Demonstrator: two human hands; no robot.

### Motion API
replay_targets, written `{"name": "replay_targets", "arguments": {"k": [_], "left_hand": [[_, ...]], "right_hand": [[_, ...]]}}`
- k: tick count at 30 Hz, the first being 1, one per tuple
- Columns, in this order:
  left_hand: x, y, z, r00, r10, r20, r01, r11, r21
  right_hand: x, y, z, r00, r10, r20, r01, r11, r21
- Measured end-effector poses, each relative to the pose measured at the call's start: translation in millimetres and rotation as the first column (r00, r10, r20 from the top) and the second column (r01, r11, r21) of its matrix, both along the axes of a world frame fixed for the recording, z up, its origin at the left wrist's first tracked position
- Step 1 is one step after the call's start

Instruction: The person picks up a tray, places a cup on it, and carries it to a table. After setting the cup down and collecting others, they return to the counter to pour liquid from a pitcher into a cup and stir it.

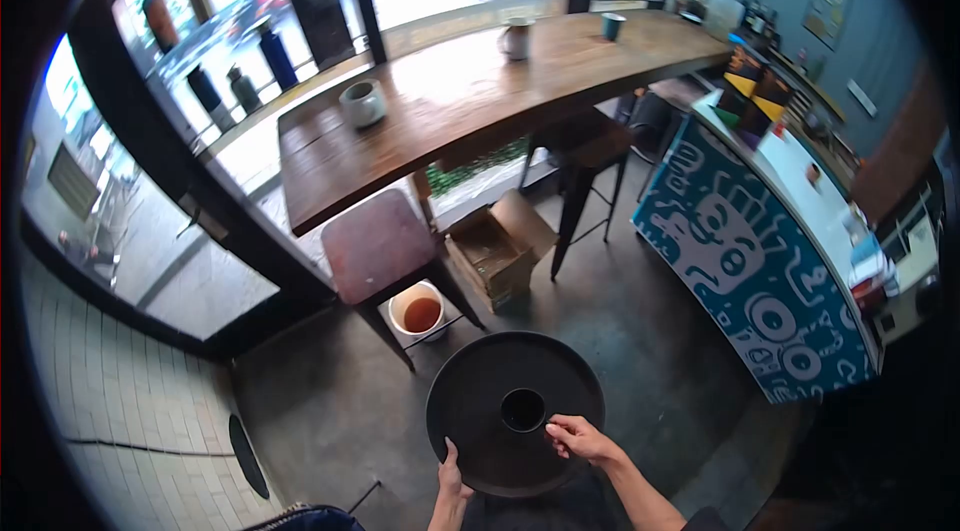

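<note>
A round black tray is held out in front of me above the floor. My left hand grips its near-left rim, the thumb lying over the edge and the other fingers hidden beneath. On the tray, right of its middle, stands a dark cup; its inside looks black. At the cup's right side, my right hand is closed with the fingertips pinched together, apparently on the cup's handle, which the fingers mostly cover.
A long wooden counter bears a grey mug, a pale mug and a small green cup. Below are a stool, a bucket and a cardboard box. A painted bar stands right.
</note>
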State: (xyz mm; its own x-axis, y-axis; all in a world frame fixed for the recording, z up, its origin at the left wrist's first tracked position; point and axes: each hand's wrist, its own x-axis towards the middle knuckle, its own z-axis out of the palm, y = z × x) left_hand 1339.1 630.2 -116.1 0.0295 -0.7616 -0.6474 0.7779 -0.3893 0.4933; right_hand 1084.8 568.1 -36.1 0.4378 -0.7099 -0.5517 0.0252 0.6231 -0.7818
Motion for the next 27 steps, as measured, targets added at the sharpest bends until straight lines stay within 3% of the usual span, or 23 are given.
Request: {"name": "replay_targets", "arguments": {"k": [9, 11, 13, 15, 18, 20, 22, 23, 26, 27], "left_hand": [[-118, -16, 41, 0.933, -0.360, 0.002, 0.360, 0.933, -0.025], [-154, -8, 56, 0.913, -0.407, 0.007, 0.407, 0.913, -0.011], [-184, 7, 61, 0.897, -0.443, 0.018, 0.443, 0.897, -0.003], [-212, 21, 56, 0.886, -0.464, -0.005, 0.463, 0.886, -0.030], [-259, 38, 62, 0.866, -0.499, -0.032, 0.495, 0.865, -0.087], [-294, 43, 76, 0.860, -0.509, -0.020, 0.506, 0.859, -0.082], [-313, 47, 66, 0.859, -0.511, -0.020, 0.512, 0.859, 0.007], [-322, 52, 53, 0.846, -0.532, -0.021, 0.532, 0.846, 0.003], [-376, 58, 74, 0.775, -0.632, 0.009, 0.629, 0.771, -0.102], [-390, 60, 70, 0.755, -0.655, 0.016, 0.654, 0.752, -0.082]], "right_hand": [[-93, 92, 19, 0.932, -0.363, -0.013, 0.354, 0.916, -0.189], [-126, 116, 18, 0.916, -0.401, -0.015, 0.387, 0.893, -0.229], [-156, 133, 23, 0.875, -0.437, -0.207, 0.332, 0.854, -0.400], [-184, 156, 42, 0.849, -0.492, -0.194, 0.378, 0.821, -0.427], [-244, 190, 77, 0.678, -0.698, -0.231, 0.512, 0.673, -0.534], [-290, 214, 90, 0.450, -0.816, -0.362, 0.375, 0.541, -0.753], [-326, 238, 102, 0.157, -0.917, -0.366, 0.249, 0.395, -0.884], [-348, 252, 94, 0.060, -0.949, -0.309, 0.261, 0.313, -0.913], [-400, 293, 75, -0.102, -0.952, -0.287, 0.270, 0.252, -0.929], [-411, 307, 65, -0.025, -0.969, -0.248, 0.522, 0.198, -0.829]]}}
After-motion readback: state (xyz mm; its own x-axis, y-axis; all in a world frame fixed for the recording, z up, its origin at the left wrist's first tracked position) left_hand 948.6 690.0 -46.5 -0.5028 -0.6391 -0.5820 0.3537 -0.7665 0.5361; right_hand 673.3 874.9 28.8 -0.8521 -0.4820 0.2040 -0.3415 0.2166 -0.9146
